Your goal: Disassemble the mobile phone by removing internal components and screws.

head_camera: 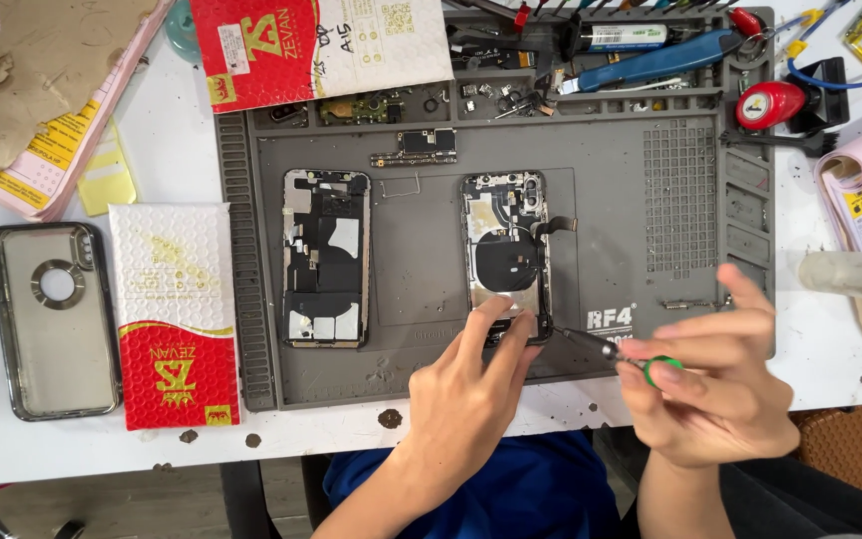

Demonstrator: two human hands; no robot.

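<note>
Nearest the camera, the left hand [471, 394] reaches in from the near edge and presses its fingertips on the near end of the open phone [507, 258], holding it down on the grey mat [611, 200]. That hand is not wrapped around anything; the fingers lie flat and close together on the phone's bottom edge.

The right hand [715, 384] pinches a small screwdriver [611, 351] by its green cap, thumb and fingers closed around it. The driver's shaft runs leftward and slightly far, its tip meeting the phone's near right corner, just beside the left fingertips. So the phone lies left of the right hand's grip and directly beyond the left hand, with its long axis running near to far across the mat, roughly crosswise to the driver. The left hand is the nearer of the two to it.

Left of this phone, well apart on the same mat, lies a second opened phone shell [326, 258], also lengthwise near to far. A small circuit board [416, 146] sits at the far side between them. Off the mat to the left are a red and white padded envelope [174, 314] and a clear phone case [52, 317]. Tools crowd the mat's far tray, among them a blue-handled tool [650, 62].
</note>
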